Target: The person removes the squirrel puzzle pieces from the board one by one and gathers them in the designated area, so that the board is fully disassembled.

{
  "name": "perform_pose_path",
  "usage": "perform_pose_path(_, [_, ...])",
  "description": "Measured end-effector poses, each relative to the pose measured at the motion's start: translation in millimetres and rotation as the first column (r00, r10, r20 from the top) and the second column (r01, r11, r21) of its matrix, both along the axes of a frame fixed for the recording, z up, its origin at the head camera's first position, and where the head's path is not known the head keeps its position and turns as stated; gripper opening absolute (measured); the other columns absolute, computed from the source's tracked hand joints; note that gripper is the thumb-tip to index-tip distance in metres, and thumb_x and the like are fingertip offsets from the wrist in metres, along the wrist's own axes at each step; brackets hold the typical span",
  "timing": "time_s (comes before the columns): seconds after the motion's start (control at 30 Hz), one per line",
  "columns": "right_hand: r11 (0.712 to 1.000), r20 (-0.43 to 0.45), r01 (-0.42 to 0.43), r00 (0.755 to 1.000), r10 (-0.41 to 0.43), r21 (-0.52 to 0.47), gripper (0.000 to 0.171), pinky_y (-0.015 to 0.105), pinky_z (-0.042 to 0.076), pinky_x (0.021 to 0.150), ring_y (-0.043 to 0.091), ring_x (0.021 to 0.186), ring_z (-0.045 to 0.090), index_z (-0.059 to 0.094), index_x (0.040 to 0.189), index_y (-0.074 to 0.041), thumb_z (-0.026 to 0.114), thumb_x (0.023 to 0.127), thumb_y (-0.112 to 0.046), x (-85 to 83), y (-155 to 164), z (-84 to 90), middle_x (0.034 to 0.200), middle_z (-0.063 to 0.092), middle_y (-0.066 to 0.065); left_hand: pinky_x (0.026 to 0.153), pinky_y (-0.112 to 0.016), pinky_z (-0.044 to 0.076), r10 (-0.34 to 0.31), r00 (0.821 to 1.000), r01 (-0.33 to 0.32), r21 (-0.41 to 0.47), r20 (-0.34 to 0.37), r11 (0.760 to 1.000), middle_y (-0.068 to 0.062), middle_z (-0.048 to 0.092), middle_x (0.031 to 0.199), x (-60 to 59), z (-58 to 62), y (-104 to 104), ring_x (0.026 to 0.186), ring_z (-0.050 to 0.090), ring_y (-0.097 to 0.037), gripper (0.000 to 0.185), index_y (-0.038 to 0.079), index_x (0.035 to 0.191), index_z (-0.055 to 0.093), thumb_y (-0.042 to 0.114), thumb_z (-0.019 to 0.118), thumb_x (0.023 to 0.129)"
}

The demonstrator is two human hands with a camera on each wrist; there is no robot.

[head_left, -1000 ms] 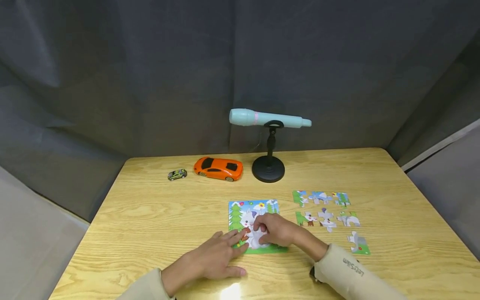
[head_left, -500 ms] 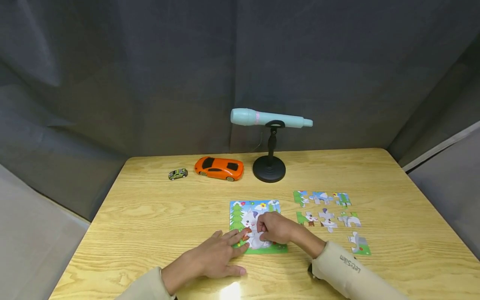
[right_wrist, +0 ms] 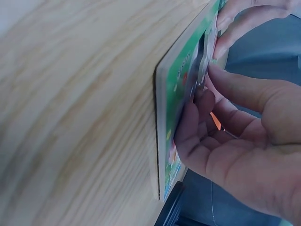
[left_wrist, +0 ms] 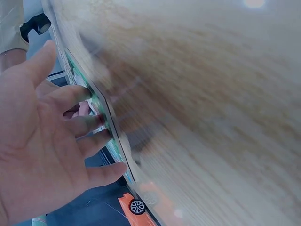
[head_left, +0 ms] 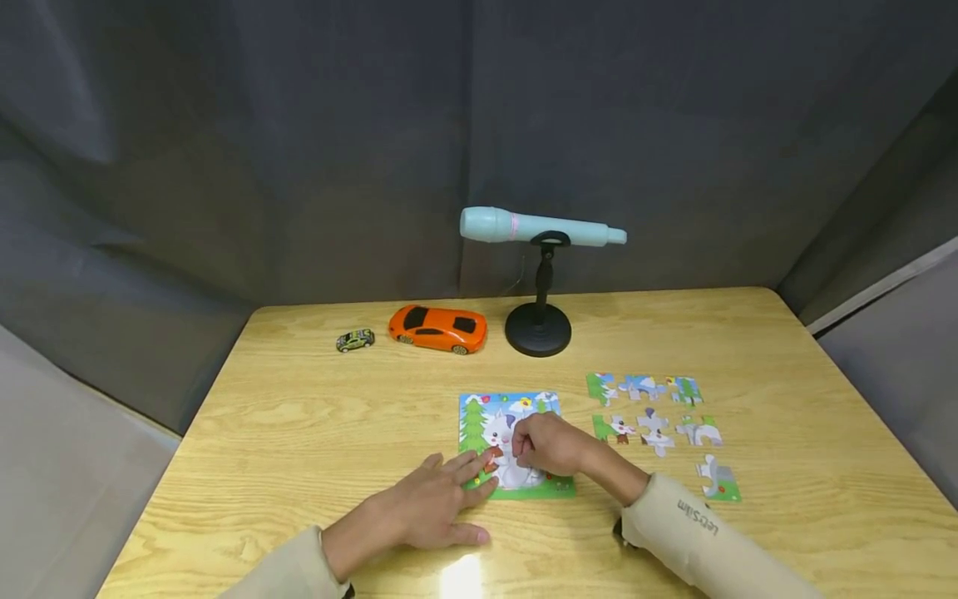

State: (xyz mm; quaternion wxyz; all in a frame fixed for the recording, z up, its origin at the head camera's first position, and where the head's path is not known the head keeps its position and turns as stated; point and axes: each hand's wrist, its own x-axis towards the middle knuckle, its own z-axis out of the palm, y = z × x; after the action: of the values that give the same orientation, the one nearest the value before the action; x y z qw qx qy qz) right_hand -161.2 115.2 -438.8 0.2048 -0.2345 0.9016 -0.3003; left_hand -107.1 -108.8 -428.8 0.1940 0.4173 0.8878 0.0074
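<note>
A picture puzzle board [head_left: 473,428] showing a white cartoon animal lies flat on the wooden table. My left hand [head_left: 437,503] reaches over its lower left part, fingers spread and fingertips resting on it. In the left wrist view, the left hand's [left_wrist: 51,146] palm faces the camera, holding nothing. Over the middle of the board, my right hand [head_left: 554,445] has its thumb and curled fingers together. The right wrist view shows the right hand [right_wrist: 249,127] pinching the edge of a puzzle piece [right_wrist: 202,68] raised slightly from the board; most of that piece is hidden.
Several loose puzzle pieces [head_left: 654,433] lie in rows right of the board. Behind it stand a small toy car [head_left: 355,339], an orange toy car [head_left: 437,329] and a light blue microphone [head_left: 554,228] on a black stand [head_left: 538,330]. Dark cloth hangs behind the table.
The right hand's fingers and thumb have drawn closer together over the board. The left hand stays in place on it. The head view has shifted slightly.
</note>
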Motion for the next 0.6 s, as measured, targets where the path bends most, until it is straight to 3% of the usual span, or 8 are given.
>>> perform_pose_path(0.47, [0.998,0.03,-0.058,0.998,0.059,-0.033,0.009,0.019,0.039,0.053,0.007,0.056,0.046,0.061,0.08,-0.008,0.063,0.088,-0.006,-1.9,5.1,7.6,0.067,0.054,-0.001,0.11,-0.057,0.029,0.007,1.0,-0.007,-0.022,0.012,1.0,-0.008,0.014,0.16,-1.4,6.0,2.4,0.146,0.021,-0.027,0.08,0.024,0.148,0.033,0.07,0.046,0.084])
perform_pose_path(0.6, [0.996,0.085,-0.043,0.995,0.05,-0.082,0.007,0.02,0.04,0.055,0.008,0.059,0.046,0.062,0.083,-0.006,0.061,0.089,-0.005,-4.4,9.0,5.0,0.07,0.056,0.001,0.11,-0.057,0.029,0.006,1.0,-0.006,-0.027,0.01,1.0,-0.006,0.013,0.16,-0.2,3.8,1.4,0.147,0.02,-0.026,0.081,0.025,0.148,0.032,0.071,0.047,0.083])
